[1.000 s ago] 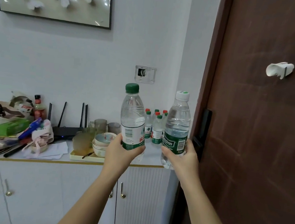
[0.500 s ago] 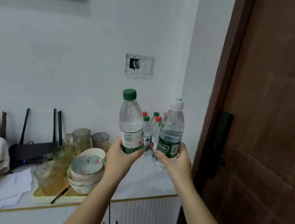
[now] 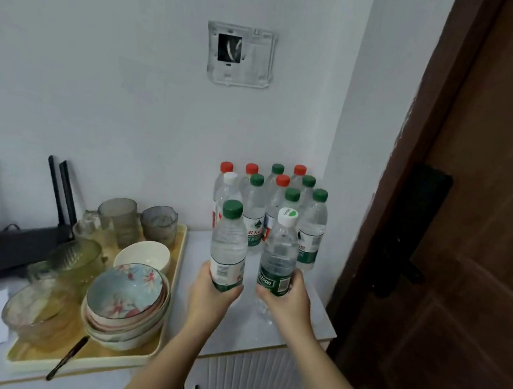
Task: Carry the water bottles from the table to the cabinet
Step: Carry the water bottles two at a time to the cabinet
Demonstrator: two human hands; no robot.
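At cabinet top (image 3: 307, 326), left hand (image 3: 210, 297) grip curled round green-capped bottle (image 3: 229, 245), right hand (image 3: 287, 303) grip round white-capped bottle (image 3: 278, 254) (both upright)

Green-capped bottle (image 3: 229, 246) left, white-capped bottle (image 3: 278, 256) right

I have stepped in close, and the cabinet top (image 3: 264, 339) now spreads across the lower middle of the frame instead of lying farther off. My left hand (image 3: 211, 298) and right hand (image 3: 287, 303) have come down, bringing the green-capped bottle (image 3: 228, 248) and white-capped bottle (image 3: 278, 254) from in front of the wall to low over that surface, just in front of the standing bottles (image 3: 257, 201), which now rise clear above the two caps. The wall plate (image 3: 240, 55) has climbed to upper centre. The tray (image 3: 178, 265) and bowls (image 3: 126, 291) have grown large at lower left, and the clutter beyond them has slid out of frame.
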